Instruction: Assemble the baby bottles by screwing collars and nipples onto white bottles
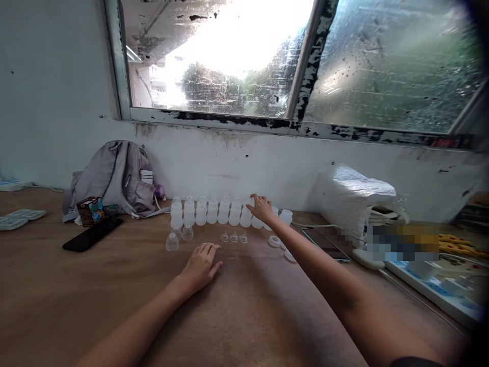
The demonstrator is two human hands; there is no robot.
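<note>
A row of white translucent bottles [212, 211] stands on the brown table near the wall, most with clear domed caps. My right hand [261, 208] reaches to the right part of the row, its fingers at the top of one bottle. My left hand [202, 262] rests on the table in front of the row, fingers spread, holding nothing. Three small clear nipples [234, 237] stand between my left hand and the bottles. Several loose clear caps [172, 242] sit at the row's left end. White rings [274, 241] lie by my right forearm, which partly hides them.
A grey backpack [110, 176], a small box [90, 211] and a black phone [91, 234] are at the left. Another phone [324, 244], a white wrapped bundle [344, 199] and a power strip [439, 288] with cables occupy the right.
</note>
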